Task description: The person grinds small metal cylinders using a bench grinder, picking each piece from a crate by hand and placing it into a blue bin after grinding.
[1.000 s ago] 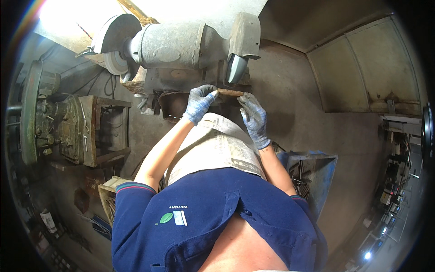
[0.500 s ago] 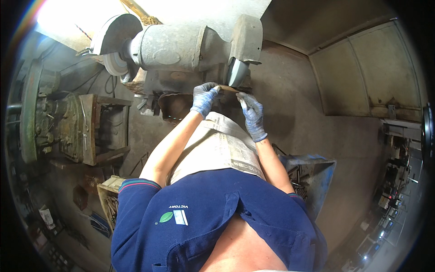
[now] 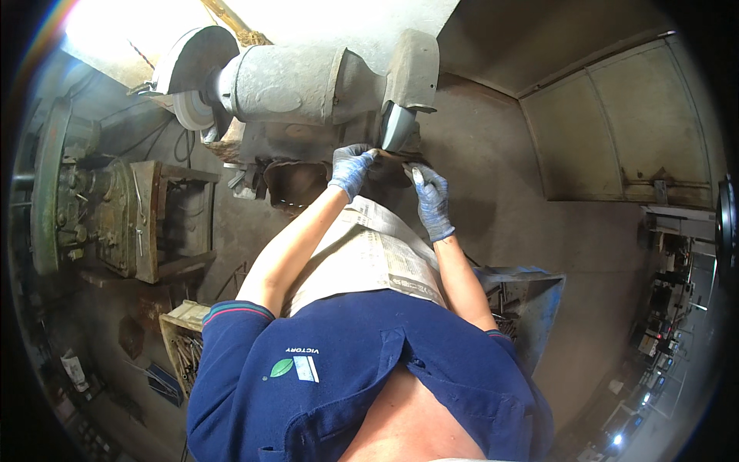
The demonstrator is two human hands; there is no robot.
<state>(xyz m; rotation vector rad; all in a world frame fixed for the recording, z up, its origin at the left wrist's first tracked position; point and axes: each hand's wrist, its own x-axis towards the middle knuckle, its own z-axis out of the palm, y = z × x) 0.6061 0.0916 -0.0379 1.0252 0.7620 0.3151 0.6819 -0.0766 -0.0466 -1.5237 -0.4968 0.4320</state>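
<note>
At the right-hand wheel (image 3: 397,127) of the bench grinder (image 3: 300,81), the gloved left hand (image 3: 350,169) and gloved right hand (image 3: 431,199) each close on an end of a thin, dark metal piece (image 3: 391,156), held crosswise just under the wheel; it seems to touch the stone, though the view is too small to be sure. A sheet of newspaper (image 3: 369,254) covers the lap below. A blue bin (image 3: 531,304) stands to the right.

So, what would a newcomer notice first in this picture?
First, the big grey bench grinder at the top centre, with one wheel at its left end and another at its right. Just below the right wheel, the left hand and right hand, both in blue gloves, hold a thin rod-like piece against it. A newspaper lies over the person's lap.
</note>
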